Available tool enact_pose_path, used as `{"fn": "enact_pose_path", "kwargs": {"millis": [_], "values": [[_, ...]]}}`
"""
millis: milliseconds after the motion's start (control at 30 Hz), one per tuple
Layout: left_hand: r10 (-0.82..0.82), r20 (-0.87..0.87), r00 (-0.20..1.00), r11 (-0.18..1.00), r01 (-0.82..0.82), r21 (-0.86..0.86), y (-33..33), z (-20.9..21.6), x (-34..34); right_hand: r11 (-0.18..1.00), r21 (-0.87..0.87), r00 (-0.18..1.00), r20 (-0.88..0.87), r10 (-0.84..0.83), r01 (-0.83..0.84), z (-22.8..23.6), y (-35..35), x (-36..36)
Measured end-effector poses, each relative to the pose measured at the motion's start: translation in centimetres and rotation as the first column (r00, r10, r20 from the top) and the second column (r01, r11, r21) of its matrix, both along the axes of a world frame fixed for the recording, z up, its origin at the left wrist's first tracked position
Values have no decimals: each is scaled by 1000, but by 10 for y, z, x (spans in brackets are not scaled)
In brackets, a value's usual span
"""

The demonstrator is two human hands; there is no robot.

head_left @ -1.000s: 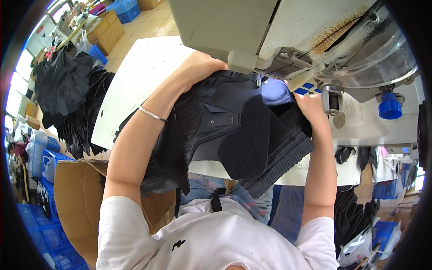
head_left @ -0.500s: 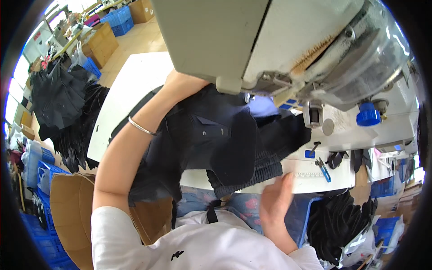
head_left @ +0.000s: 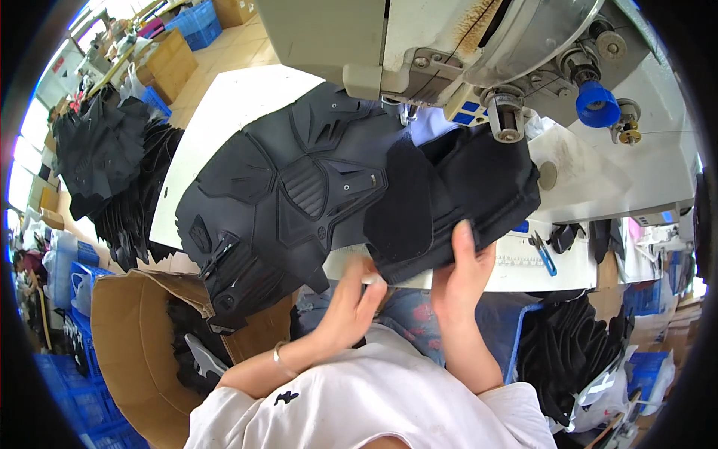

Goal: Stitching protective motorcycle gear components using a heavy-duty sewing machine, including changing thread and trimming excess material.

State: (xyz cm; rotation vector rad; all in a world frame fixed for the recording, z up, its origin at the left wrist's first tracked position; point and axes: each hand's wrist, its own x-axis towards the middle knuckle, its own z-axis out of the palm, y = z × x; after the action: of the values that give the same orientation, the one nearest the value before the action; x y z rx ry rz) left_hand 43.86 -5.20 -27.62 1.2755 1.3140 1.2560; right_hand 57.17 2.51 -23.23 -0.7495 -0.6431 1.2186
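A large black padded piece (head_left: 254, 179) with moulded panels and small metal eyelets spreads over the white sewing table, its right part under the sewing machine head (head_left: 404, 45). Joined to its right side, or lying on it, is a black fabric section (head_left: 479, 179) with a ribbed lower edge. My right hand (head_left: 465, 280) grips that lower edge, thumb on top and fingers underneath. My left hand (head_left: 348, 307) is at the near edge of the black piece; its fingers are bent but smeared by motion, and a small whitish spot shows at a fingertip.
Blue-handled snips (head_left: 544, 254) and a ruler strip (head_left: 516, 261) lie on the table's right. A cardboard box (head_left: 134, 322) with black pieces stands at my left. Stacked black pieces (head_left: 112, 172) hang beyond it; more black pieces (head_left: 565, 352) lie at lower right.
My left hand has come from beside the machine head back to the near edge. My right hand has moved up and taken hold of the ribbed edge. The black piece lies more spread out.
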Motion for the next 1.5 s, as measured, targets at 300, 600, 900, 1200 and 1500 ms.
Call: {"fn": "enact_pose_path", "kwargs": {"millis": [300, 600, 900, 1200, 1500], "values": [[-49, 379, 924, 998, 64, -27, 54, -5, 10, 975, -193, 977, 161, 141, -109, -35, 26, 12], [384, -52, 922, 911, -369, 183, 27, -15, -30, 986, -73, 965, 207, 163, -151, -24, 27, 14], [461, -438, 772, 788, -128, 602, 28, 32, -46, 981, -113, 987, -44, 153, -158, -53, 15, -21], [657, -631, 413, 657, 96, 748, 71, 85, -39, 989, -86, 982, 139, 128, -117, -66, 11, -26], [674, -633, 380, 574, 270, 773, 77, 77, -52, 970, -92, 965, -161, 208, -224, -54, 5, -33]]}}
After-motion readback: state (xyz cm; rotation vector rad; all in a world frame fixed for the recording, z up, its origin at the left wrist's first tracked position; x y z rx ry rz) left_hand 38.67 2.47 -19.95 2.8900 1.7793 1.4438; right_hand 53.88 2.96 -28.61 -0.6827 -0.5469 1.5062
